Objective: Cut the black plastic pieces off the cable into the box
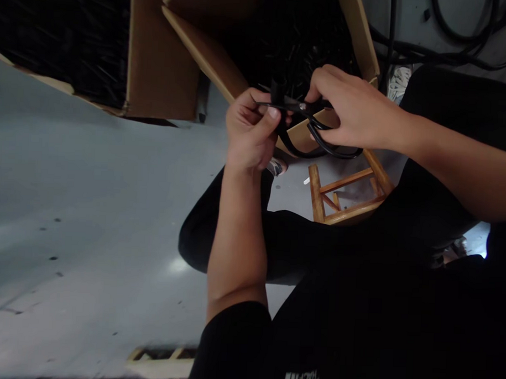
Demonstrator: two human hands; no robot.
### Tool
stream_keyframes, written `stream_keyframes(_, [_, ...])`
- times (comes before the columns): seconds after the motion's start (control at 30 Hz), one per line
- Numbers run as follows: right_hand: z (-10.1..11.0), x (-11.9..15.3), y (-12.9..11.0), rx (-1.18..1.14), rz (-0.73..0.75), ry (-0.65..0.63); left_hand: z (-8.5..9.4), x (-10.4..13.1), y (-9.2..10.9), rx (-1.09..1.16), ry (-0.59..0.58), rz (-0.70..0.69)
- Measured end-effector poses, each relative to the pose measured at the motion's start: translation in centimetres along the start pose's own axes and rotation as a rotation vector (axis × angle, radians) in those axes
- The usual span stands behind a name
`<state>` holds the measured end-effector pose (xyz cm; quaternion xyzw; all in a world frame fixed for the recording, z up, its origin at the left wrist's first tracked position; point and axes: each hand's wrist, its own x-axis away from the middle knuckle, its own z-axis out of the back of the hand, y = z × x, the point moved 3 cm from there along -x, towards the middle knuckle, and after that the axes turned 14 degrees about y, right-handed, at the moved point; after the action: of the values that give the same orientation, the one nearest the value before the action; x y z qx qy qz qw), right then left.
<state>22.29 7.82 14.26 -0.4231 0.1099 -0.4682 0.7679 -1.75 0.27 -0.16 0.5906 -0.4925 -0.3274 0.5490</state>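
My left hand (pixel 253 126) pinches a short black tube-like piece (pixel 278 88) between thumb and fingers. In my right hand (pixel 343 107) is a pair of black-handled scissors (pixel 335 151), my fingers wrapped at the handles. The blades lie across the black piece, right by my left thumb; whether they cut into it I cannot tell. Both hands are over the near edge of an open cardboard box (pixel 208 50) filled with dark pieces. The lower end of the black piece is hidden by my left hand.
A second cardboard box (pixel 163 70) with many black pieces stands at the upper left. Below my right hand is a wooden stool (pixel 317 194). Black cables (pixel 440 55) coil on the floor at the upper right. Small dark scraps (pixel 53 258) lie on the grey floor.
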Motion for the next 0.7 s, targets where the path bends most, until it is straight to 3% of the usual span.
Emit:
stream_keyframes(0.23, [-2.0,-0.1,1.0,-0.001,-0.134,0.025,-0.9,0.3,-1.9,-0.148,0.201,-0.065])
stream_keyframes(0.4, [-2.6,-0.6,1.5,0.021,-0.123,0.012,0.1,0.0,-2.5,-0.177,0.179,-0.092])
stream_keyframes(0.53, [-2.7,-0.6,1.3,0.074,-0.070,-0.013,1.0,-0.1,-2.6,-0.294,0.235,-0.074])
stream_keyframes(0.7, [-2.2,-0.1,0.2,0.221,-0.038,-0.032,-0.2,0.4,-2.1,-0.355,0.213,-0.004])
